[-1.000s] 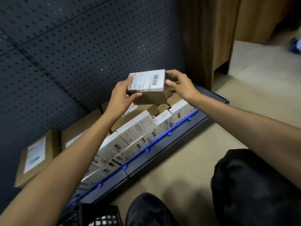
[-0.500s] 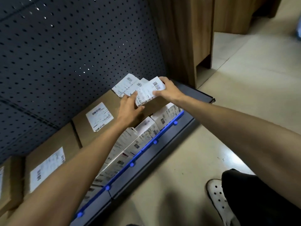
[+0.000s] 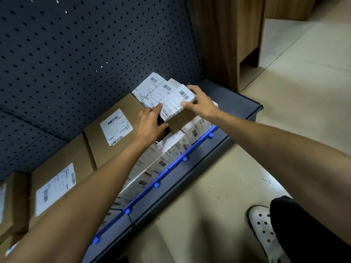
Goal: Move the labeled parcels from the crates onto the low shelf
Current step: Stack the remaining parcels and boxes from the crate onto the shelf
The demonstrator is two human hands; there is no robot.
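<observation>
Labeled parcel [image 3: 171, 101] sits at the right end of the low shelf [image 3: 245, 105], tilted on top of the front row of white cartons [image 3: 171, 149] and pressed up beside two more labeled parcels [image 3: 152, 88] that lean against the pegboard back [image 3: 76, 54]. Right hand [image 3: 203, 105] has the parcel's right end, thumb on the label face, fingers wrapped over the far edge. Left hand [image 3: 150, 124] pinches the near-left corner, index finger flat on the label and thumb against the brown side. Firm two-handed hold, nothing loose.

Small cardboard box, and by the look of it light and stiff, since the walls show no buckling under the fingers. The paper label is smooth, so it is likely the slick part, and bare cardboard should grip better. Best purchase is just this, opposite ends, squeezing the short edges. The perch looks uneven, so it could tip forward toward the blue-clipped front rail [image 3: 185, 158] once released. Big brown cartons [image 3: 114, 133] fill the shelf to the left.
</observation>
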